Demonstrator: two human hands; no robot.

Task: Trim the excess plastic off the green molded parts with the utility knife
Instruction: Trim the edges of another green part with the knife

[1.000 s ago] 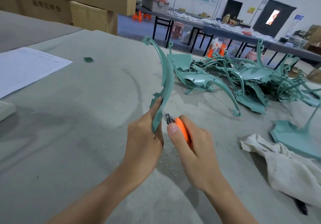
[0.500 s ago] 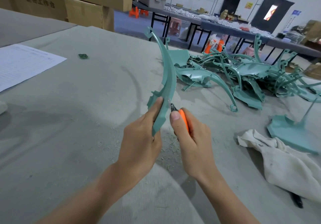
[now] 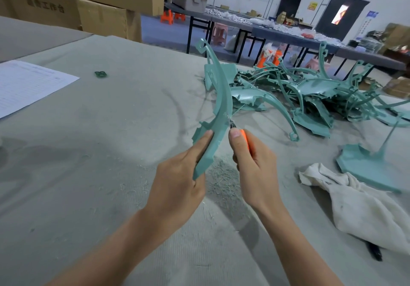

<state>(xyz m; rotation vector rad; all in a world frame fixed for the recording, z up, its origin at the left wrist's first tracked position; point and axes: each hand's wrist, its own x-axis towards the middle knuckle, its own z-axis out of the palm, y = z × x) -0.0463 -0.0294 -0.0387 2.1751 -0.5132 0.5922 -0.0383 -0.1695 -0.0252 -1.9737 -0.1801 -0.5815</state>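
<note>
So everything here sits on a big grey felt-covered table (image 3: pixel 111 152), and I'll place stuff off the curved green part (image 3: pixel 221 90) that's being worked on. Cardboard boxes (image 3: pixel 106 1) are stacked far behind it to the left, past the table's back edge. The pile of green molded parts (image 3: pixel 310 95) lies on the table close behind it and to its right. A dirty white rag (image 3: pixel 359 206) lies well to its right and nearer the camera, with a flat green part (image 3: pixel 366 163) with a thin stem just beyond the rag. A printed paper sheet (image 3: pixel 26 84) sits well off to its left.

The curved part itself is held up off the table, roughly upright, arcing away from the camera with its far tip on top. The left hand (image 3: pixel 177 179) grips its lower end, thumb laid along the near face and fingers wrapped behind. The right hand (image 3: pixel 255 166) is just to the right of it, clenched round an orange utility knife (image 3: pixel 244 136) with the thumb up near the blade end. The blade tip touches the part's right edge just above the left thumb. A tiny dark green scrap (image 3: pixel 101 74) lies far to its left, and pale shavings (image 3: pixel 221 174) are scattered on the table below it, between the two hands
</note>
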